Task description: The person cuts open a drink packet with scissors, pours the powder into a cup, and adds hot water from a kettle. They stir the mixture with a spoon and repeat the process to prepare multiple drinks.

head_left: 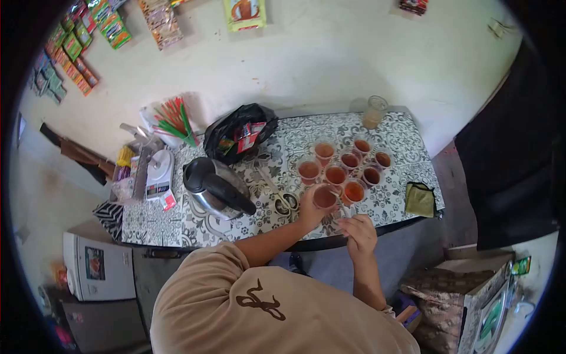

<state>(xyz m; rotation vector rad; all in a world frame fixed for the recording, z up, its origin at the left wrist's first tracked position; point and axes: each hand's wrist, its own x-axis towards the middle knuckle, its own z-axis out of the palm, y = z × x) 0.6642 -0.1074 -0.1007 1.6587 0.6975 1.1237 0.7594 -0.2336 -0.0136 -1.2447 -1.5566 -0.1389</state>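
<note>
My left hand (pixel 312 210) is wrapped round a clear plastic cup of reddish-brown drink (pixel 325 197) at the table's front edge. My right hand (pixel 358 231) is closed just right of that cup, pinching a thin, pale utensil (pixel 343 210) that slants toward the cup; its far end is hard to make out. Behind my hands stand several more cups of red and brown drink, among them an orange-red one (pixel 354 191) and a darker one (pixel 371 176). Scissors (pixel 282 199) lie on the patterned table to the left of my left hand.
An electric kettle (pixel 215 187) stands left of the scissors, with a black plastic bag (pixel 240 133) behind it. Farther left are a scale (pixel 160 170) and straws (pixel 175 121). A glass (pixel 375 112) is at the back right; a folded cloth (pixel 420 199) lies at the right edge.
</note>
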